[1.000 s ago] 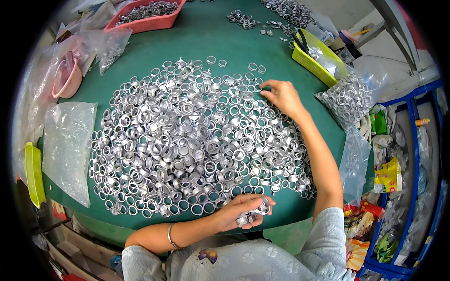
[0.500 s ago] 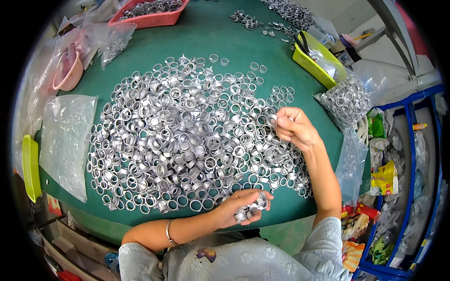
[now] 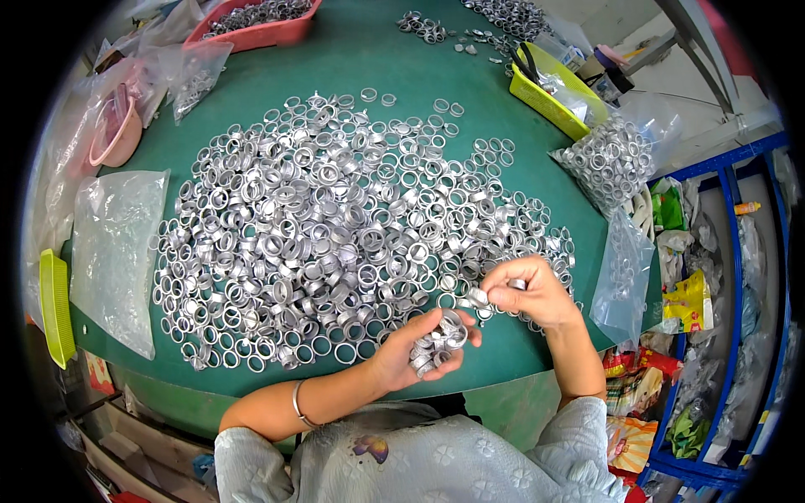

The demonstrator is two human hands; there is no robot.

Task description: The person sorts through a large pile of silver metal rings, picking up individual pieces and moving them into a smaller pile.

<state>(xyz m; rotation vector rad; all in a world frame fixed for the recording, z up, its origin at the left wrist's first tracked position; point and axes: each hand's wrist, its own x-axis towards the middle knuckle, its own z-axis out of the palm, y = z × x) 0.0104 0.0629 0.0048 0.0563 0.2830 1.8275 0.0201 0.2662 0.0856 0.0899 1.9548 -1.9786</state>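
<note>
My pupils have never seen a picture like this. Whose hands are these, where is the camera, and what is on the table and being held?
No machine here: a person works with two bare hands. A wide fisheye camera on the head looks down, so straight edges bend near the rim. Silvery rings lie heaped across a green table, with a red basin and a yellow-green basket farther back. The left hand cups a cluster of rings; the right hand pinches one silvery piece.

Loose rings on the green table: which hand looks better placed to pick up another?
Probably the right hand: it is beside the loose rings, though it would first need to release its pinched ring. The left hand is cupped around a ring cluster.
</note>
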